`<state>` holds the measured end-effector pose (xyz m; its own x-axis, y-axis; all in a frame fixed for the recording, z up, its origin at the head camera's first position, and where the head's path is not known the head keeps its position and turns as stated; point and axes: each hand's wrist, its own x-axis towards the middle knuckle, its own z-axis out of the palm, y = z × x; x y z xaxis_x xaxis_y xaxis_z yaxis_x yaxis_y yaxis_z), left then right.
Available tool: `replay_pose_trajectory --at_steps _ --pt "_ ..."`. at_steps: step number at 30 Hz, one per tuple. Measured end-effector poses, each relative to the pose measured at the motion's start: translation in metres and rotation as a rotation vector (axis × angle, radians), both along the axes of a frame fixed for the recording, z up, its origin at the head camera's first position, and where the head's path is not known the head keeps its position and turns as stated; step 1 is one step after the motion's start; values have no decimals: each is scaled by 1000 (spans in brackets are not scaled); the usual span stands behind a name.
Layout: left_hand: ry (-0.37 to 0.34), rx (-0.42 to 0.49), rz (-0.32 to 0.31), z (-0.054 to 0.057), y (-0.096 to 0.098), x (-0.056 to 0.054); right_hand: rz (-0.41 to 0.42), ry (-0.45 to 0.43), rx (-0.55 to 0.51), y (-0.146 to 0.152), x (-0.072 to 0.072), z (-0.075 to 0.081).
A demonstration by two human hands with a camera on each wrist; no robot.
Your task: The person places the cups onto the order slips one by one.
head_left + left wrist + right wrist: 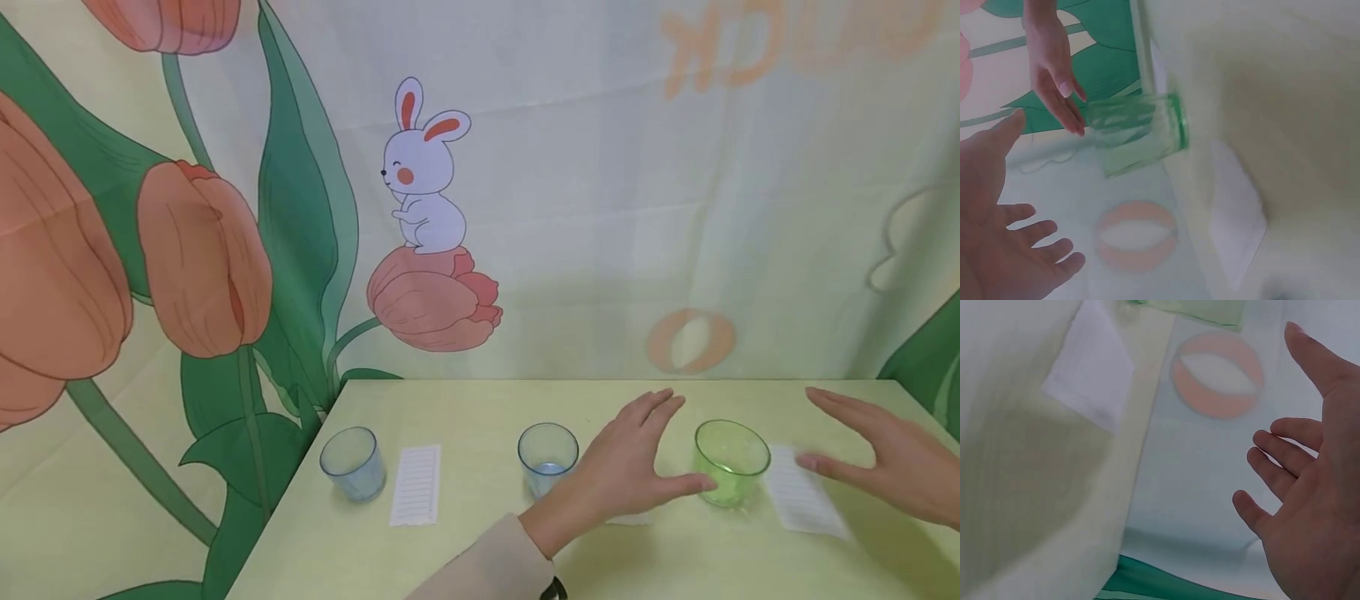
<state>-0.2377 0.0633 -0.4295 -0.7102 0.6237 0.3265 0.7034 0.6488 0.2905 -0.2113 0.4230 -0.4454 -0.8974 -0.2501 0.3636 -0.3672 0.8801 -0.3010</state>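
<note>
A green glass cup [731, 462] stands upright on the table between the two hands. To its left, my left hand [622, 467] hovers with fingers spread, the thumb tip overlapping the cup's side in the head view. My right hand [892, 454] is raised on the other side, thumb and fingers apart, with nothing in its grasp. In the left wrist view a gap shows between the left palm [997, 237] and the green cup [1138, 131]. Beside the cup lies a white lined paper slip [806, 496], near the right hand's thumb.
Two bluish glass cups stand further left, one [352, 467] near the table's left edge, another [547, 454] partly behind the left forearm. A lined slip [416, 485] lies between them; another slip [630, 518] is mostly covered by the left hand. A printed curtain [570, 208] hangs behind the table.
</note>
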Motion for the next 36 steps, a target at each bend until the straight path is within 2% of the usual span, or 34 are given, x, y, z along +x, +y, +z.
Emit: replay_pose_trajectory --at_steps 4,6,11,14,16,21,25,28,32,36 --pt "-51 54 1 -16 21 -3 -26 -15 -31 10 4 -17" --pt "-79 82 13 -22 30 -4 -37 -61 -56 13 5 -25" --pt "-149 111 43 -28 46 -4 -39 -164 -68 25 6 -54" --pt "-165 100 46 -31 53 -4 -15 -183 -34 33 6 -72" --pt "-167 92 47 -34 57 -5 19 -158 -11 38 5 -82" --pt "-178 83 51 -41 61 -9 66 -98 28 38 4 -93" --pt "-179 90 50 -46 63 -12 62 -94 60 37 6 -99" --pt "-174 92 53 -48 66 -13 84 -45 79 38 6 -103" --pt "-154 96 57 -49 68 -14 114 4 95 40 6 -104" --pt "-134 108 64 -50 71 -15 119 5 95 39 5 -102"
